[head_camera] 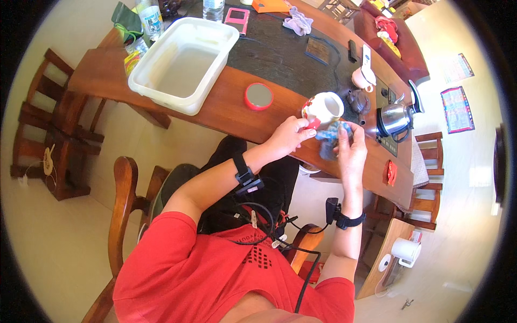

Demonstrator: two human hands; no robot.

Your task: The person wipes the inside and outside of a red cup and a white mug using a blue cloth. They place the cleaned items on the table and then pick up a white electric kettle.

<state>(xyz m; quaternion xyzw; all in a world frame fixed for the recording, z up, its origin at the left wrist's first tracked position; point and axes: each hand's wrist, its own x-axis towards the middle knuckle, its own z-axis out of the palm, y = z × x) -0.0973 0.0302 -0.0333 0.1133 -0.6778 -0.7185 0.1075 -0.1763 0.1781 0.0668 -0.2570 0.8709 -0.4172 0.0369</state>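
My left hand (288,135) grips a white ceramic cup or jar (323,107) with red decoration, tilted so its open mouth faces right. Just beside it, my right hand (352,145) pinches a blue-and-white cloth (331,131) against the lower side of the cup. A darker grey part (328,150) hangs blurred below the cloth; I cannot tell whether it belongs to it. On the wooden table (278,115), left of the cup, lies a round red-rimmed lid or disc (259,96) with a grey face.
A white plastic tub (190,60) stands at the table's left. To the right are a dark teapot (358,101), a pink cup (362,77), a steel kettle (396,119) and a red packet (391,173). Cables (299,246) run across my lap from the wrist straps.
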